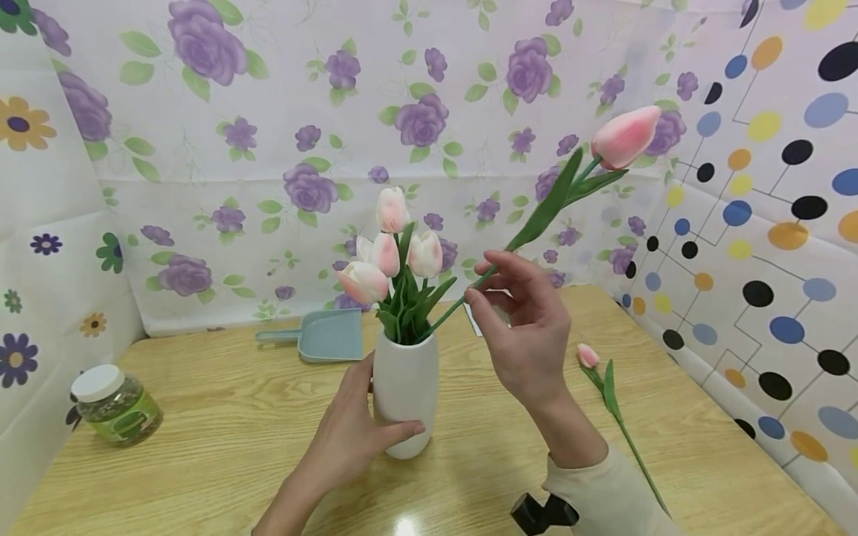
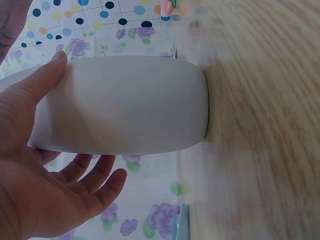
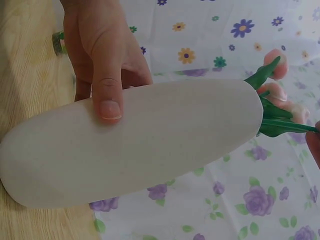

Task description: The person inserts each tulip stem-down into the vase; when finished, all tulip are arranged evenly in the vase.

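Observation:
A white vase [image 1: 404, 394] stands upright on the wooden table, with several pink-and-white artificial tulips [image 1: 385, 253] in it. My left hand [image 1: 355, 428] grips the vase from its left side, the thumb across the front, as the left wrist view also shows around the vase [image 2: 130, 105]. Between thumb and fingers, my right hand [image 1: 526, 327] pinches the stem of another pink tulip [image 1: 625, 138]. That tulip leans up to the right, and its stem's lower end is at the vase mouth; how deep it reaches is hidden.
A single tulip [image 1: 610, 398] lies on the table at the right. Behind the vase is a blue-grey dustpan [image 1: 331, 335], with a flat pale item [image 1: 473, 318] partly hidden by the right hand. A white-lidded jar [image 1: 117, 406] stands at the left. Patterned cloth walls surround the table [image 1: 234, 417].

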`<state>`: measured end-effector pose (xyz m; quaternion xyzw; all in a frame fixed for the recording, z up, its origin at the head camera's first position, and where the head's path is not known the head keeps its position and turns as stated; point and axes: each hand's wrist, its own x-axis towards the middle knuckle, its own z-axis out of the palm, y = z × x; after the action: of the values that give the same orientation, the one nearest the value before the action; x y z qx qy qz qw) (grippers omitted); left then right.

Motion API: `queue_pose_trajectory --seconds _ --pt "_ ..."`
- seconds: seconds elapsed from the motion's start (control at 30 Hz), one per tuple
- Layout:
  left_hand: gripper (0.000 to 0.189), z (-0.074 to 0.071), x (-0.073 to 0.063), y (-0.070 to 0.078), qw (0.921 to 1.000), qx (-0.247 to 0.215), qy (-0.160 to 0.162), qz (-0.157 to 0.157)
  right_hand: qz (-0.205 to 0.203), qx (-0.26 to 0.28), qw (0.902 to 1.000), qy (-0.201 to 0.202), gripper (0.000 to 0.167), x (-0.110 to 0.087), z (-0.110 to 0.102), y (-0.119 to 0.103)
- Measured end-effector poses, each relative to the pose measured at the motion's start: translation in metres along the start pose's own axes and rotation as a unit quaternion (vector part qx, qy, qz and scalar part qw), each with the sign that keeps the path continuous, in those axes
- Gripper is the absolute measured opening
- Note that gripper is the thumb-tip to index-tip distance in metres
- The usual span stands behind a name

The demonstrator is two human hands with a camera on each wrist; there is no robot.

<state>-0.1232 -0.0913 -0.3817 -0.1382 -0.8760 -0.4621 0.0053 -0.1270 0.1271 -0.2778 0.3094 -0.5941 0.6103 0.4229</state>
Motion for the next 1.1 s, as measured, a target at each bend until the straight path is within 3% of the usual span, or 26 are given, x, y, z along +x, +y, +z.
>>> queue_pose_trajectory --seconds 0.23,0.67,1.1 --pt "0.113 0.000 0.000 0.000 1.0000 0.000 0.001 -0.003 0.004 -0.011 0.9992 -0.038 0.042 0.000 0.001 0.005" --pt "0.112 0.002 0.001 -0.001 1.0000 -0.004 0.004 0.000 0.043 -0.028 0.9967 -0.063 0.043 -0.007 0.003 0.011" --pt "0.113 0.001 0.001 -0.002 1.0000 -0.006 0.001 -0.002 -0.023 -0.070 0.9928 -0.094 0.042 -0.014 0.005 0.012"
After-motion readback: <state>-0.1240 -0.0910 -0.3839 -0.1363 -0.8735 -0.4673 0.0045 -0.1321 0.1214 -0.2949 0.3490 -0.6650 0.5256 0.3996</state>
